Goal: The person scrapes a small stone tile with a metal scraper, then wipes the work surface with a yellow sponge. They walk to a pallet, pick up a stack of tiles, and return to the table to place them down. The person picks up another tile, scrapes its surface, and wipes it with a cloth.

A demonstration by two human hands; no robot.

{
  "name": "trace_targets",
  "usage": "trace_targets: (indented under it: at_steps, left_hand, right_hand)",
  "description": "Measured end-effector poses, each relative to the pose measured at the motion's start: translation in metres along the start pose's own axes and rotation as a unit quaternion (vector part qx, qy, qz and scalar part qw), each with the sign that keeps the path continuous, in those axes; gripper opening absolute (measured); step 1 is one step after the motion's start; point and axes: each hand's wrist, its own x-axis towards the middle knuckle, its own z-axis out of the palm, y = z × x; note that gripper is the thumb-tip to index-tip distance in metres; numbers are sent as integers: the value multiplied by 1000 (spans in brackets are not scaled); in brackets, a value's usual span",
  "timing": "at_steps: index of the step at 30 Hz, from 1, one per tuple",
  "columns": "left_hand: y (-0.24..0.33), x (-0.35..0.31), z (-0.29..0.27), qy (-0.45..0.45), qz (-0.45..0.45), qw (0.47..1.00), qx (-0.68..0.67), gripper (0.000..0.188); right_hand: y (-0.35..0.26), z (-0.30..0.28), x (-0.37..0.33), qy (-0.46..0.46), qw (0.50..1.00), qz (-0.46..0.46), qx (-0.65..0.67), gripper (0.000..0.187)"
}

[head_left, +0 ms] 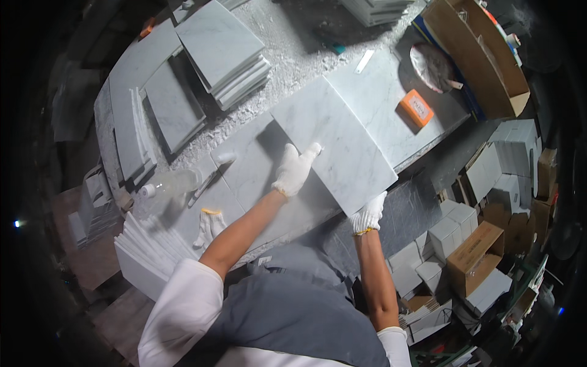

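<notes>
A square grey-veined marble tile (342,137) is held at a tilt over the workbench. My left hand (295,170), in a white knit glove, grips its left edge with the thumb on top; the other fingers are hidden beneath. At the near right corner, my right hand (370,214), also gloved, holds the tile from below and the side. Under and beside it lie flat marble slabs (244,153) on the bench. An orange block (417,108) rests on the slab to the right of the tile.
Beyond stand stacked tiles (223,49) amid white chips. A clear plastic bottle (171,185), a loose glove (210,227) and leaning tiles (147,254) are at left. A round bowl (430,64) and a cardboard box (477,55) stand far right; white boxes (443,235) lie below.
</notes>
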Motion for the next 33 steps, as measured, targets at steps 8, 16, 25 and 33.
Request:
trace_targets:
  at_steps: [8,16,25,33]
  left_hand:
    - [-8,13,11,60,45,997,-25,95]
    - [-127,-81,61,-27,102,945,-311,53]
    - [-261,-282,64,-175,-56,954,-239,20]
    - [-265,-324,75,-193,117,972,-60,40]
  right_hand:
    - [11,-14,25,-87,996,-27,-15,65]
    - [24,-101,-7,-371,928,33,-17,48]
    - [87,-321,-40,-215,960,147,-98,47]
    - [105,-489,13,-318,924,213,17,48]
